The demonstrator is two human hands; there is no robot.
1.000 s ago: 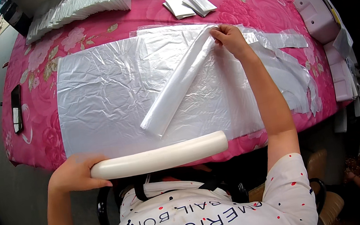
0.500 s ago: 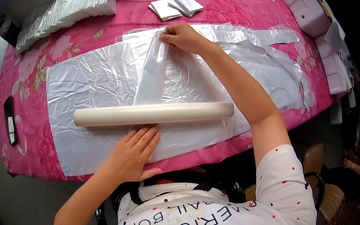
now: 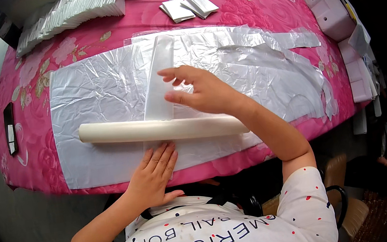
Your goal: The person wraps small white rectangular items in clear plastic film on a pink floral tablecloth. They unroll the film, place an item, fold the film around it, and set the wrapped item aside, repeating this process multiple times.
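Observation:
A long cream-white roll [image 3: 155, 130] lies crosswise on a clear plastic sheet [image 3: 94, 95] spread over a pink flowered tablecloth [image 3: 256, 1]. A narrow folded plastic strip [image 3: 159, 76] runs away from me and passes under the roll. My left hand [image 3: 153, 172] lies flat with fingers apart on the strip's near end, just in front of the roll. My right hand [image 3: 199, 90] hovers over the strip beyond the roll, fingers spread and empty, its wrist above the roll's right part.
A stack of folded plastic packs [image 3: 77, 10] lies at the far left, two small folded white pieces [image 3: 189, 7] at the far middle. White foam blocks [image 3: 337, 9] stand at the right edge. A dark phone [image 3: 10, 128] rests at the left. Loose plastic scraps [image 3: 291, 41] lie right.
The strip has been laid out straight, away from me. My right hand let go of its far end and drew back toward the roll. My left hand moved up to the roll.

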